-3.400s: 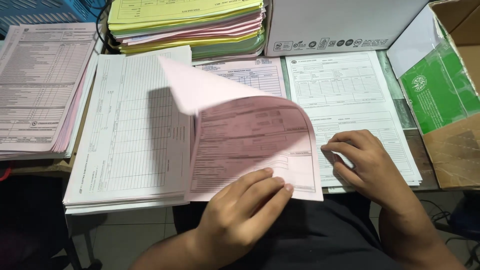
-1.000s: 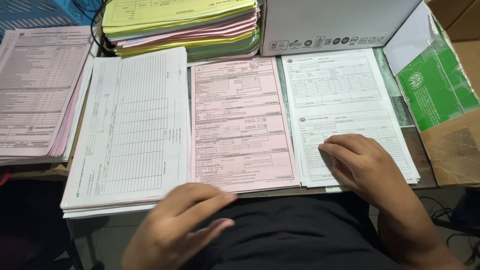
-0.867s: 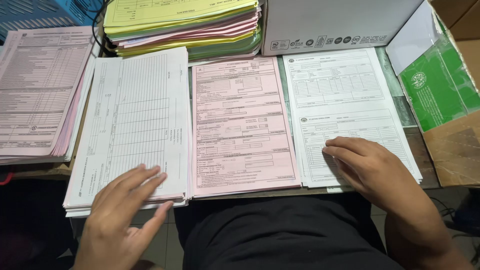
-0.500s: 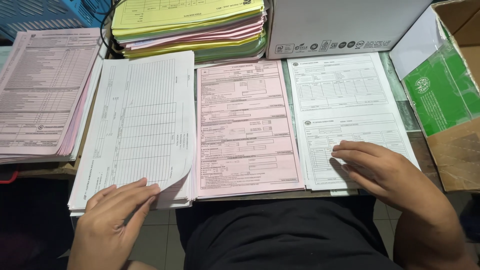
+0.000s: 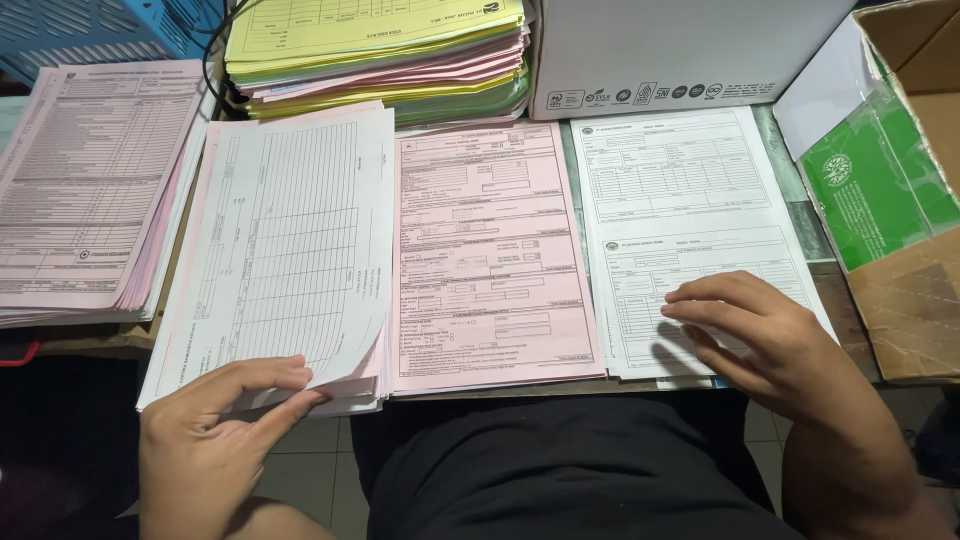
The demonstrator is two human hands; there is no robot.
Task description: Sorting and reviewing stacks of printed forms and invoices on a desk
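White ruled sheet [image 5: 290,240] pinched at its near corner, left stack.
Left hand [image 5: 215,440] fingers clamp that corner; peeling one sheet only seems wise. Right hand [image 5: 770,335], fingers together, presses the white forms [image 5: 690,200]; pink forms [image 5: 485,250] between.

I see a white carton [image 5: 690,45] at the top centre (small printed symbols along its lower edge) and a brown cardboard box [image 5: 915,290] holding a green packet [image 5: 875,180] on the right.
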